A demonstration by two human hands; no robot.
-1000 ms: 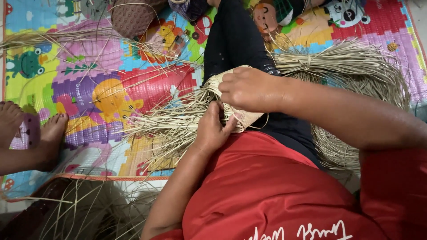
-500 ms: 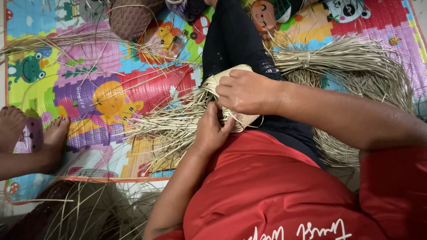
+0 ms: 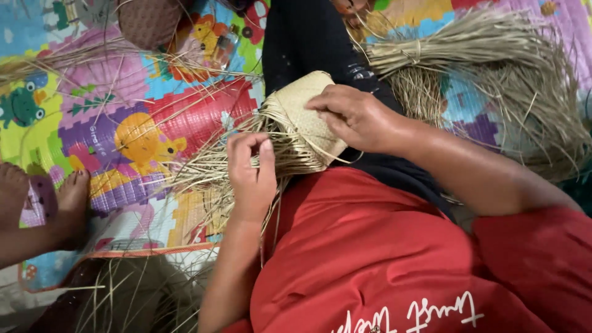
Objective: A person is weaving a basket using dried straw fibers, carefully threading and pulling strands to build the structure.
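From the head view, the woven straw piece point(image 3: 305, 117) rests on my dark-trousered leg point(image 3: 308, 43), its loose strands point(image 3: 203, 172) fanning left over the colourful play mat point(image 3: 123, 123), where open floor remains before another person's bare feet point(image 3: 43, 203) at the left edge. A tied bundle of dried straw point(image 3: 481, 74) crowds the right side. My left hand point(image 3: 251, 172) is curled, fingers pinching a few strands just beside the woven edge. My right hand point(image 3: 357, 117) lies palm-down across the weave, fingertips pressing it flat. Compared with half a second ago, my left hand has shifted off the weave, toward the loose strands.
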